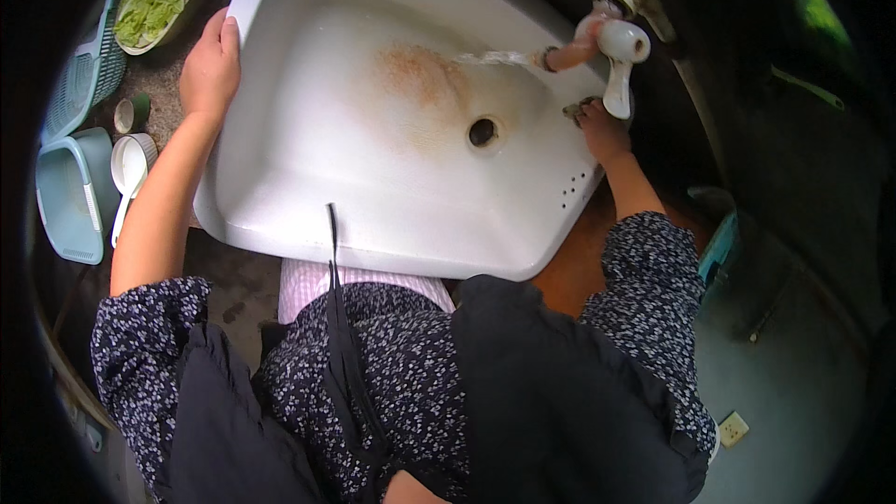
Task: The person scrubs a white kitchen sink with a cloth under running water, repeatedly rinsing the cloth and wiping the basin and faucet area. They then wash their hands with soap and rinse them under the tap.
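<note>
A white ceramic sink (pixel 336 175) lies before me, with a rusty brown stain on its basin floor near the round drain hole (pixel 483 132). My left hand (pixel 212 70) grips the sink's left rim. On the opposite side, below the tap's lever, my right hand (pixel 603 127) presses a small dark scrubbing pad or cloth (pixel 578 109) against the sink's right edge; its exact kind is hard to tell. Water (pixel 493 57) runs from the tap (pixel 577 52) into the basin. The tap has a white lever handle (pixel 617 87).
To the left, a bowl of green leaves (pixel 157 3) stands behind a blue plastic basket (pixel 87 77), a small cup (pixel 126 115), a white ladle (pixel 129 168) and a light-blue plastic basin (pixel 73 189). A wall socket (pixel 733 429) shows at lower right.
</note>
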### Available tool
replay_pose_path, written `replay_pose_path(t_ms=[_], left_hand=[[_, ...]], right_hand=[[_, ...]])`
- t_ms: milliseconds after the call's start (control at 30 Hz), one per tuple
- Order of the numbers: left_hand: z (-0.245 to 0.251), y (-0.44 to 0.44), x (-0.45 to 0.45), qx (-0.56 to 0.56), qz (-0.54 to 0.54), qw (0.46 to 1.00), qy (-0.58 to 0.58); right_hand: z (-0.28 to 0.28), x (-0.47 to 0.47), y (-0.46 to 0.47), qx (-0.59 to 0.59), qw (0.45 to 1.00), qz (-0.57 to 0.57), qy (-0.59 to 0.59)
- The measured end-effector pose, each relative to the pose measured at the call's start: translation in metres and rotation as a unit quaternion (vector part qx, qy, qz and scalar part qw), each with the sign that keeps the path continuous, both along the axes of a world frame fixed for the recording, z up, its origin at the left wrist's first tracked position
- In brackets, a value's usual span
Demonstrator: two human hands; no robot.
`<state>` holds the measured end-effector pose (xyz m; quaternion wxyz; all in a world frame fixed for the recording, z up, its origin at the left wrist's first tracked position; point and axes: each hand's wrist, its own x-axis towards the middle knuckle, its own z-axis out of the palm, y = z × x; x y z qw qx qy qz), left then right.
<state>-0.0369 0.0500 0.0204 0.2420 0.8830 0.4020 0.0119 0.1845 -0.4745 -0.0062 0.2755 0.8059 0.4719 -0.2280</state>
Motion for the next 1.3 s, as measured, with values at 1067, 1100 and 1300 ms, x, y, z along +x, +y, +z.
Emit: replay_pose_path(t_ms=[1067, 1100, 1300], left_hand=[[-0.006, 0.01, 0.008, 0.015, -0.009, 1.0, 0.023], [-0.008, 0.012, 0.007, 0.016, -0.011, 1.0, 0.02], [0.004, 0.001, 0.009, 0.012, -0.016, 1.0, 0.021]], right_hand=[[0.009, -0.03, 0.003, 0.076, 0.989, -0.101, -0.072], [0.005, -0.044, -0.001, 0.078, 0.989, -0.092, -0.088], [0.003, -0.139, -0.025, 0.105, 0.989, -0.098, 0.03]])
